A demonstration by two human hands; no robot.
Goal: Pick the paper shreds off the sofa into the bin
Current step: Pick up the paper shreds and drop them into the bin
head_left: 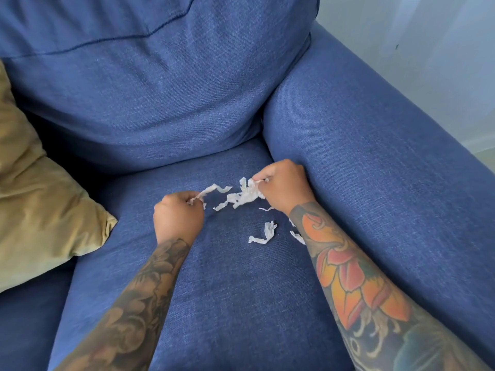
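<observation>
Both our forearms reach over the blue sofa [241, 290] seat – left hand [178, 215] pinches one white strip [211, 190], right hand [284, 183] clamps the paper shreds [245, 198] – loose bits lie between them

An olive-yellow cushion [40, 188] sits well off to the left of the left hand, its rumpled corner poking toward that wrist without touching it. Beyond the right hand and forearm, past the padded arm on that side, a pale wall [428, 49] rises, and a strip of light floor [484, 153] shows at its foot.
</observation>
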